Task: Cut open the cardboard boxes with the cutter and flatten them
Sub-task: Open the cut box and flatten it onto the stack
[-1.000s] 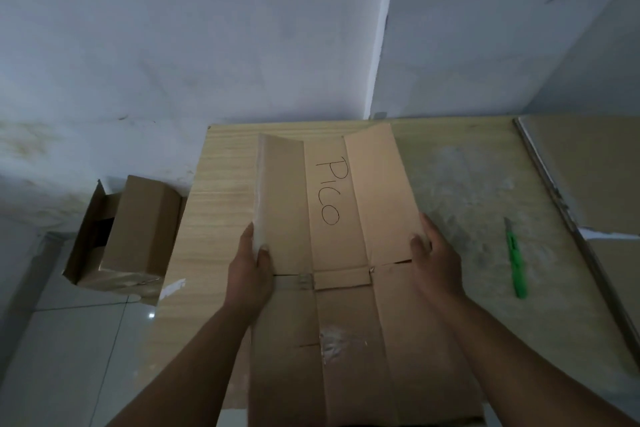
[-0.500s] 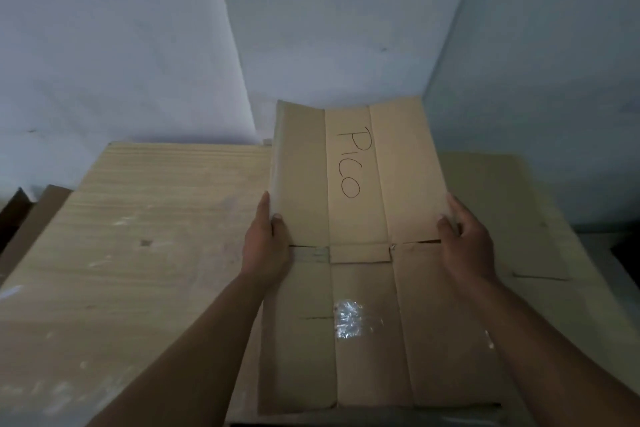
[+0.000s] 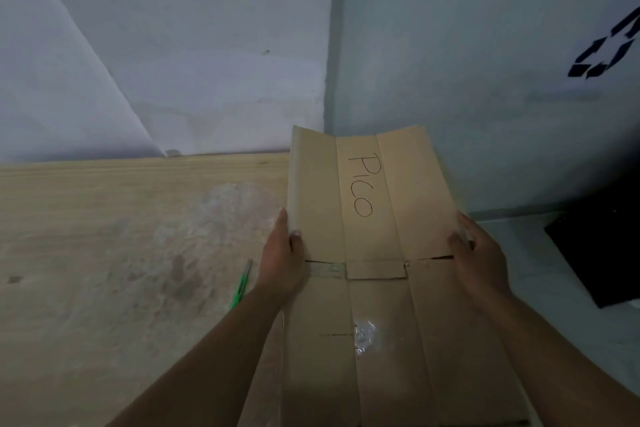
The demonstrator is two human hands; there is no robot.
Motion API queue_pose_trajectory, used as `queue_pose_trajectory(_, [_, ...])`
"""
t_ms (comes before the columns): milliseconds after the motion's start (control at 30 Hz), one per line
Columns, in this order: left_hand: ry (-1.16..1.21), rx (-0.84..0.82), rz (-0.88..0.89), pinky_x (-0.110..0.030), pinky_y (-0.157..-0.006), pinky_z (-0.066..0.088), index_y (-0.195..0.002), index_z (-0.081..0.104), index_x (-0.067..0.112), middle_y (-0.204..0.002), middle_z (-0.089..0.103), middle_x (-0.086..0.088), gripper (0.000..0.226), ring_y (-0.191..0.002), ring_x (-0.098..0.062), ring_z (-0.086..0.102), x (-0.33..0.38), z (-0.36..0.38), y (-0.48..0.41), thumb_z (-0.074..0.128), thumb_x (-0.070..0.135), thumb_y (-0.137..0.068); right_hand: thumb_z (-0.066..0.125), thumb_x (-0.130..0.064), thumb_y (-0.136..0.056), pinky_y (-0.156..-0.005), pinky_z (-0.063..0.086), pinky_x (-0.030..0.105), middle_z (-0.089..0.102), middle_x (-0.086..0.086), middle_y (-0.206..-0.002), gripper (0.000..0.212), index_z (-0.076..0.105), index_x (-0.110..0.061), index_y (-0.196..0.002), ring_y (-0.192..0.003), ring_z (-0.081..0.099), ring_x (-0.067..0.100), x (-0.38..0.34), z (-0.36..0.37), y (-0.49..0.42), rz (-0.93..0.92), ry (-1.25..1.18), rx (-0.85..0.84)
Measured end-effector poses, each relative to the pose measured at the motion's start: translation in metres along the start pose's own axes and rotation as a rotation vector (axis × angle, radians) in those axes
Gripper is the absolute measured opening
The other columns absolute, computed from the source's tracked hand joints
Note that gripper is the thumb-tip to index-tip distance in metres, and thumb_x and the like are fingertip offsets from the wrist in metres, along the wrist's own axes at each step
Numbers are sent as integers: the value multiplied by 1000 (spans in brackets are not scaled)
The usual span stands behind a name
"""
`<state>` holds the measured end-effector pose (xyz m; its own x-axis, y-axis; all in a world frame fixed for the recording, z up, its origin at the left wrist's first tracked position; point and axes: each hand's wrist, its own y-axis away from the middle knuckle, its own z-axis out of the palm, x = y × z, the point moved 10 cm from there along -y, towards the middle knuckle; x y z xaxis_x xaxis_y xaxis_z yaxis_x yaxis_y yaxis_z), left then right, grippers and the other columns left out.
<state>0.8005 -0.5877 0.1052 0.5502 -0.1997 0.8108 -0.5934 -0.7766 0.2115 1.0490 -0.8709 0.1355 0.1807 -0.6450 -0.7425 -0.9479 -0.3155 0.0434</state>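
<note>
Left grip: the left hand (image 3: 282,253) holds the left edge of the flattened cardboard box (image 3: 377,374), with the thumb on top of the sheet and the fingers hidden behind the edge.
Right grip: the right hand (image 3: 479,256) clasps the right edge at the same level, thumb on top, fingers wrapped round the edge.
View: head camera, looking forward and down; it is the only view.
Box position: the sheet runs away from the person between both forearms. Its far half tilts upward in front of the wall corner (image 3: 330,80), the two outer panels bent slightly up along the creases.
Box edges: slits run inward from both side edges at hand level. A short slit and a patch of clear tape (image 3: 363,331) sit on the near half.
Marking: "PICO" (image 3: 362,185) is handwritten on the centre panel.
Cutter: the green cutter (image 3: 241,286) lies on the table (image 3: 104,236) just left of the left forearm, apart from the sheet.
Table edges: the far edge meets the wall; the right edge is hidden by the sheet.
Open room: bare tabletop extends left of the cutter. Right of the sheet lies grey floor, with a dark flat object (image 3: 602,253) well apart from the right hand.
</note>
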Motion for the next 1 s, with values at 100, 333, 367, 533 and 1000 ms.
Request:
queue_pose_trajectory(100, [-113,-52,-84,-41,-115,37,-164,17,12,-156,43,-13,66,-140,-32,45,-12,17,0,48,25,-108,58,-22,-99,-107,40,37,54,10,-145,47,52,-13,-145,-131,53,29,28,4,-6,63,81,-56])
queue_pose_trajectory(333, [-291,-204,-200,-32,-93,44,-145,49,10,-131,44,-13,46,-117,-36,54,-44,39,6,53,18,-100,58,-14,-96,-101,43,39,58,15,-140,44,56,-11,-141,-123,57,34,69,20,-7,236,132,-137])
queue_pose_trajectory(367, [-297,-211,-185,-33,-93,45,-145,48,11,-128,47,-13,47,-117,-35,54,-43,41,7,53,18,-99,58,-13,-96,-102,43,39,58,16,-140,44,57,-11,-140,-123,57,34,69,19,-8,246,123,-122])
queue_pose_trajectory(533, [-299,-207,-164,-33,-90,43,-143,52,12,-129,55,-15,45,-116,-34,55,-45,44,7,57,21,-99,51,-18,-93,-99,49,41,61,20,-133,47,58,-18,-140,-118,60,37,73,23,-7,289,149,-120])
queue_pose_trajectory(1000, [-263,-94,-72,-29,-84,52,-154,43,13,-141,58,-5,55,-109,-19,61,-50,-12,10,58,33,-104,53,-29,-94,-113,30,50,35,16,-153,60,38,-15,-150,-137,39,35,-44,86,28,-46,391,-165])
